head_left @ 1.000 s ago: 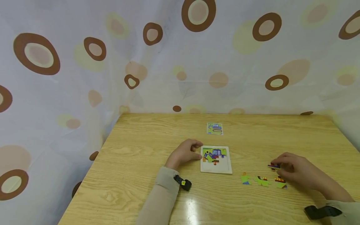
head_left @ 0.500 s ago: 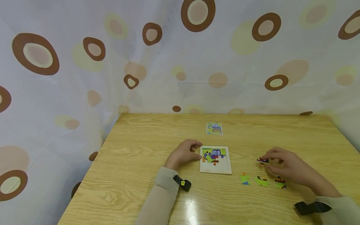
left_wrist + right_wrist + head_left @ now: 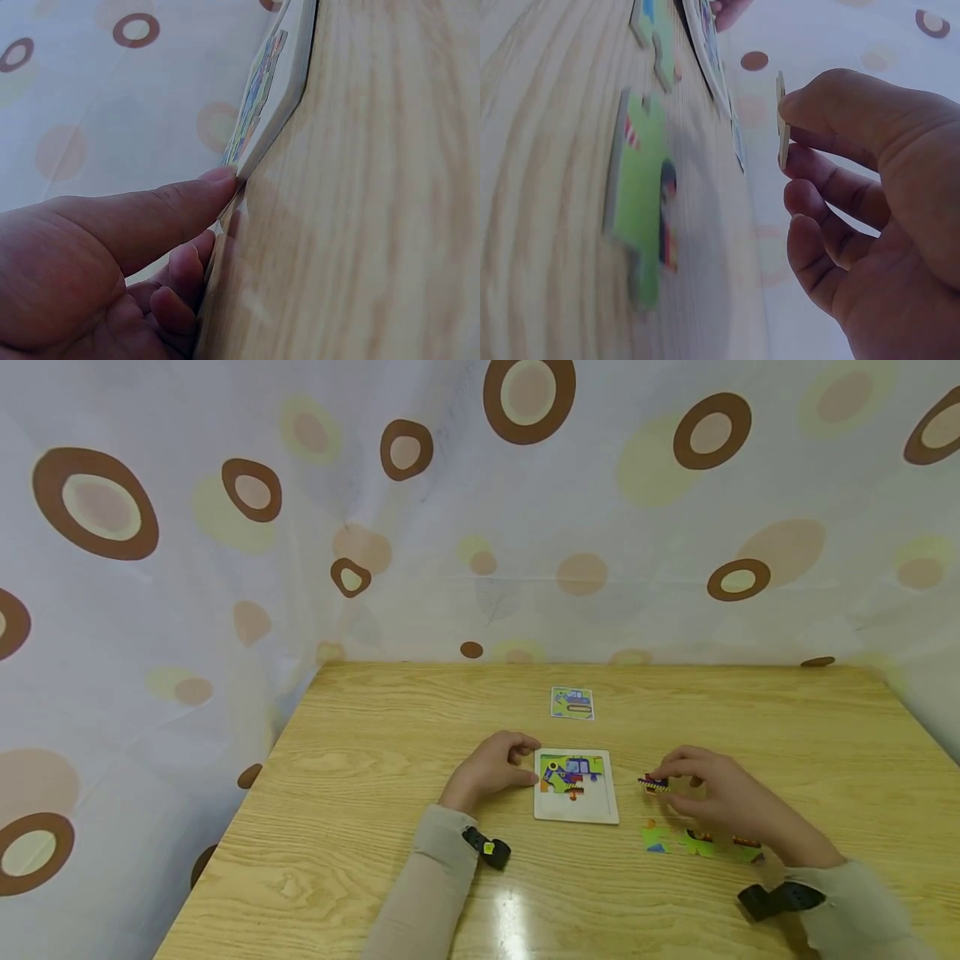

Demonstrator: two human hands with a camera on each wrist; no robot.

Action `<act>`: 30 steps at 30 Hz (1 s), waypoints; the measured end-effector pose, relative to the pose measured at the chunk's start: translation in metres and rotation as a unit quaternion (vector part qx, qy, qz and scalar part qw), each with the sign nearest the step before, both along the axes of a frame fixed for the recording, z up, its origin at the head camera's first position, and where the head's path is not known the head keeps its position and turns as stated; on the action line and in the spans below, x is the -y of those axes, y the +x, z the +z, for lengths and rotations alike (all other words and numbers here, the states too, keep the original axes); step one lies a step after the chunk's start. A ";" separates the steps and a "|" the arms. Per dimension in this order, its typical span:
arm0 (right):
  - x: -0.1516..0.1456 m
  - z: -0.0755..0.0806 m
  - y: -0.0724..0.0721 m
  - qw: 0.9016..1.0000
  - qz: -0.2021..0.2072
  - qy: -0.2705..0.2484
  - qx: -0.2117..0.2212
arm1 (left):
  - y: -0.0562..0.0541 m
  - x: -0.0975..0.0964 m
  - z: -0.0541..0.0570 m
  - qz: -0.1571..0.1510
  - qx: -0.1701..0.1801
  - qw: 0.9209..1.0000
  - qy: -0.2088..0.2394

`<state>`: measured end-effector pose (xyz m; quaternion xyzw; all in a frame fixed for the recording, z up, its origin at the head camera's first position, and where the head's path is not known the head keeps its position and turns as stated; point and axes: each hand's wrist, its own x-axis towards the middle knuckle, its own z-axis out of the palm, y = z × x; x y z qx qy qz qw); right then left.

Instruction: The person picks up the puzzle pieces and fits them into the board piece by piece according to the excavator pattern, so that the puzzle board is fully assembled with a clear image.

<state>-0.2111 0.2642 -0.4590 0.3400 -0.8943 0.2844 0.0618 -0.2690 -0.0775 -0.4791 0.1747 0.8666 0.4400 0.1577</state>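
Observation:
A square puzzle board with a white frame lies on the table, its upper part filled with pieces picturing a blue excavator. My left hand holds the board's left side; the thumb touches the edge in the left wrist view, and the index finger reaches the upper left corner. Right of the board, my right hand pinches a dark puzzle piece with a yellow-striped edge between thumb and fingers. This piece appears edge-on and raised off the table in the right wrist view.
Three loose green puzzle pieces lie in a row near the right hand: a left one, a middle one and a right one, partly shaded. A small excavator picture card lies behind the board. A patterned curtain borders the table.
My right hand has carried the dark puzzle piece leftward, from beyond the loose pieces to near the board's right side. My left hand and the board have stayed put.

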 end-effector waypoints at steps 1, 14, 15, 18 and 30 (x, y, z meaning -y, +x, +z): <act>0.004 0.001 -0.001 1.000 -0.001 0.001 0.006 | 0.000 0.000 0.000 0.000 -0.001 1.000 -0.001; 0.043 -0.003 -0.012 0.994 0.015 0.006 0.105 | -0.001 0.000 0.000 -0.001 0.005 1.000 -0.001; 0.046 -0.004 -0.012 0.994 0.016 0.007 0.107 | -0.001 0.000 0.001 -0.001 0.005 1.000 0.000; 0.052 -0.005 -0.014 0.993 0.020 0.010 0.114 | 0.000 -0.001 0.002 -0.002 0.004 1.000 0.000; 0.067 -0.013 -0.022 0.993 0.025 0.028 0.108 | 0.001 0.000 0.004 0.000 0.010 1.000 0.005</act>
